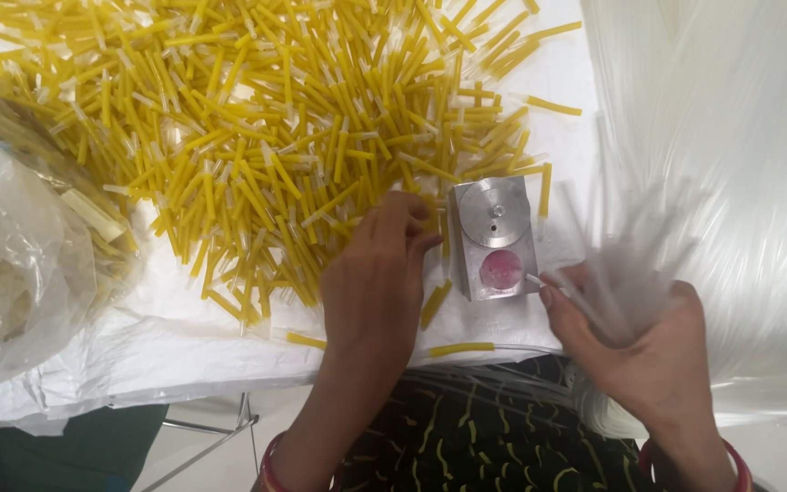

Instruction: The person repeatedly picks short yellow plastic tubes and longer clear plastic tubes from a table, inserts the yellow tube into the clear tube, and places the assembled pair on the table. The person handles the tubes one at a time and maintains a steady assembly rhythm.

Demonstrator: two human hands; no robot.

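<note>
Clear thin tubes (626,264), blurred, fan from the right hand (649,351), fingers pinching them.

My left hand (384,264) rests fingers-down at the near edge of the heap of yellow tubes (275,118) on the white surface (557,82), just left of the small metal block (495,239) with its round disc and pink pad. My right hand (644,351) grips a blurred bunch of clear tubes (621,255), one tip touching the pink pad. A crumpled plastic bag (20,255) lies far left.
</note>
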